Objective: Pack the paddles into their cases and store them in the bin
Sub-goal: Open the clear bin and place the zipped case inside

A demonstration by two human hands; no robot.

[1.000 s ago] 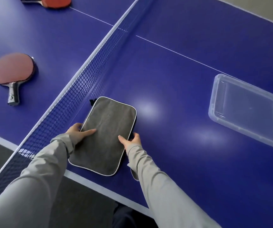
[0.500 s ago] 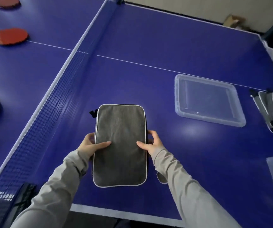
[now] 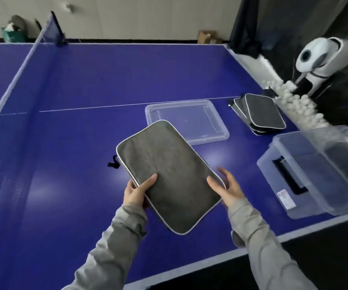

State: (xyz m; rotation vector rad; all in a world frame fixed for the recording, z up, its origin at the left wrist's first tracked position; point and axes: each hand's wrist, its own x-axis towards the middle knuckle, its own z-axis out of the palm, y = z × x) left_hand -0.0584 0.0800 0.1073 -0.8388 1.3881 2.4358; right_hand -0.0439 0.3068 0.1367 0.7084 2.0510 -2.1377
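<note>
Flat grey rectangular fabric paddle case with pale piping (image 3: 169,174) up off the blue table-tennis table (image 3: 85,91), tilted, long axis running from near edge toward the far right. Left hand (image 3: 136,192) gripping the case's near left edge, thumb laid flat on top of the fabric, fingers tucked beneath. Right hand (image 3: 229,188) on the opposite long edge, thumb touching the top face by the piping, fingers spread and fairly straight under and beyond the rim, supporting rather than clenching. Case spanning the gap between both hands, most of its length reaching past them. Small black loop (image 3: 113,162) sticking out from the case's left side.

Just behind the case, flat on the table, a shallow clear plastic lid (image 3: 221,130). Further right, a stack of matching grey cases (image 3: 261,116), fanned slightly. At the right table edge, a deep clear plastic storage bin (image 3: 315,181) with a black handle. Beyond it, loose white balls (image 3: 294,101) and a white ball machine (image 3: 317,57). Net (image 3: 11,84) along the left.
</note>
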